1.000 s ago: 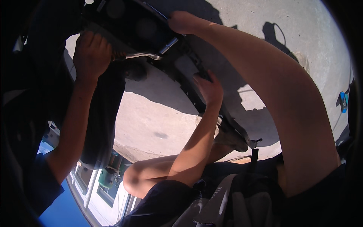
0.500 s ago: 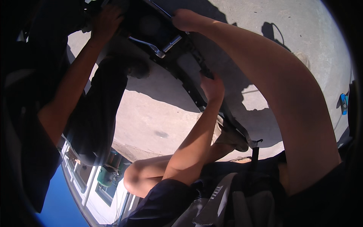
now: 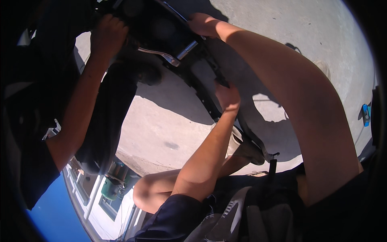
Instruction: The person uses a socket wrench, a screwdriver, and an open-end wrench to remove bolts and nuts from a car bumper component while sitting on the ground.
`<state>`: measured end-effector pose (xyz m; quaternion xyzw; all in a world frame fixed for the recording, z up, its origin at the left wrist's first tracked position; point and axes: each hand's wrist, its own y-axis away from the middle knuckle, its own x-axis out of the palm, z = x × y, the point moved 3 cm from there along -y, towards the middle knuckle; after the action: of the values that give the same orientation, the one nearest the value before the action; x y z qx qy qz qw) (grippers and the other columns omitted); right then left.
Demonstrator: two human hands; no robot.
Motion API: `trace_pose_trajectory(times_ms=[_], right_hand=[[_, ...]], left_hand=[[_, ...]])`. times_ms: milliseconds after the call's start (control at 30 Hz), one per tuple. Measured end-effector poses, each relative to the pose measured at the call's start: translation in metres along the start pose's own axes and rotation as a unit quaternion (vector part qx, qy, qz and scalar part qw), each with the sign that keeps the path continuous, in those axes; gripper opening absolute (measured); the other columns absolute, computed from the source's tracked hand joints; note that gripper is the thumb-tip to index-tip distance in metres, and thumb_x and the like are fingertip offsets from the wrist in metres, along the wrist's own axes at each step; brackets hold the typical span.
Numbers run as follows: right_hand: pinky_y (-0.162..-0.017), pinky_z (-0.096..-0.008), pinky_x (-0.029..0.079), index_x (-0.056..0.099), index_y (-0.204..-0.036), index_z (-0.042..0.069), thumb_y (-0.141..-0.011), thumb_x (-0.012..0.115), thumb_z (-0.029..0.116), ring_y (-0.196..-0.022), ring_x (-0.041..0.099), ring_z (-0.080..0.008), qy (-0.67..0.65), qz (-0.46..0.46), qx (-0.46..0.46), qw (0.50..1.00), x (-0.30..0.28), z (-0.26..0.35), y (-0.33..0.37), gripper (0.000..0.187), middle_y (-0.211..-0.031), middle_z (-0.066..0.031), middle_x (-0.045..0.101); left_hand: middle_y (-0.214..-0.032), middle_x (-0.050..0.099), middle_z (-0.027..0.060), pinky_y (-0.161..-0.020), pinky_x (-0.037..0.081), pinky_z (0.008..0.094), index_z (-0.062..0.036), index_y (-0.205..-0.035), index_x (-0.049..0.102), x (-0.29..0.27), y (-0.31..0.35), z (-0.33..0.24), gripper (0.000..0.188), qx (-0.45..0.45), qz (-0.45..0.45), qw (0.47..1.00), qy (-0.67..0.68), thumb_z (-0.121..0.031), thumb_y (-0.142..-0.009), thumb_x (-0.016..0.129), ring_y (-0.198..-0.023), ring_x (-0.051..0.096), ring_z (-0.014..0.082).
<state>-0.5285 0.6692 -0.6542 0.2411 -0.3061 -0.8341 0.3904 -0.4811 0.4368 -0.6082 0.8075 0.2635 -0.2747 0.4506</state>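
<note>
A long black curved frame (image 3: 198,89) with small holes runs from a broad black panel at the top toward my feet. My left hand (image 3: 227,96) is closed round its edge near the middle. At the panel's upper right edge, beside a thin shiny strip, my right hand (image 3: 203,25) is curled onto the frame; its fingertips are hidden. A silver tool, seemingly a ratchet wrench (image 3: 171,60) with a straight extension (image 3: 187,49), sits against the panel between my hands and another person's hand (image 3: 108,34). Whether that hand holds the wrench I cannot tell.
The other person's dark-clothed leg (image 3: 115,101) is at the left. My shoe (image 3: 236,143) stands beside the frame's lower end on the concrete floor (image 3: 161,125). A small blue object (image 3: 365,115) lies at the far right. A white building with a green tank (image 3: 109,188) is at the lower left.
The panel, the silver tool and my right hand have shifted slightly down in view. The other person's hand has moved a little down and left. My left hand keeps its hold.
</note>
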Motion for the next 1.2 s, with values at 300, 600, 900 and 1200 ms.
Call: trace_pose_trajectory(times_ms=[300, 600, 900, 1200], right_hand=[[-0.094, -0.0418, 0.046, 0.066, -0.114, 0.001, -0.087, 0.048, 0.020, -0.113, 0.058, -0.0372, -0.002, -0.005, -0.022, 1.000, 0.003, 0.000, -0.003, 0.037, -0.117, -0.0225, 0.063], [-0.088, -0.0407, 0.050, 0.066, -0.111, 0.001, -0.086, 0.047, 0.015, -0.103, 0.063, -0.0366, 0.027, -0.042, -0.038, 0.998, 0.008, -0.002, -0.006, 0.035, -0.109, -0.0219, 0.066], [-0.088, -0.0411, 0.050, 0.066, -0.112, 0.001, -0.086, 0.047, 0.016, -0.102, 0.064, -0.0361, 0.045, -0.060, -0.052, 0.996, 0.008, -0.006, -0.010, 0.035, -0.108, -0.0218, 0.066], [-0.091, -0.0409, 0.049, 0.067, -0.111, 0.003, -0.086, 0.047, 0.016, -0.107, 0.062, -0.0358, 0.032, -0.043, -0.048, 0.997, 0.012, -0.013, -0.017, 0.035, -0.111, -0.0213, 0.066]], left_hand=[[-0.101, 0.062, 0.0274, -0.084, 0.047, 0.0441, 0.0049, -0.111, 0.053, 0.000, 0.000, 0.002, 0.033, 0.001, -0.030, 0.999, 0.032, -0.009, -0.081, 0.052, -0.099, 0.060, 0.0437], [-0.108, 0.063, 0.0247, -0.087, 0.047, 0.0446, 0.0041, -0.116, 0.052, 0.002, -0.001, 0.009, 0.036, 0.003, 0.000, 1.000, 0.027, -0.009, -0.083, 0.052, -0.104, 0.059, 0.0423], [-0.104, 0.063, 0.0251, -0.084, 0.048, 0.0444, 0.0038, -0.112, 0.053, 0.002, 0.000, 0.004, 0.033, -0.006, -0.003, 1.000, 0.028, -0.010, -0.082, 0.053, -0.100, 0.061, 0.0418], [-0.101, 0.063, 0.0260, -0.084, 0.048, 0.0442, 0.0044, -0.113, 0.053, 0.001, 0.001, 0.003, 0.034, -0.016, -0.003, 1.000, 0.023, -0.009, -0.082, 0.051, -0.099, 0.061, 0.0426]])
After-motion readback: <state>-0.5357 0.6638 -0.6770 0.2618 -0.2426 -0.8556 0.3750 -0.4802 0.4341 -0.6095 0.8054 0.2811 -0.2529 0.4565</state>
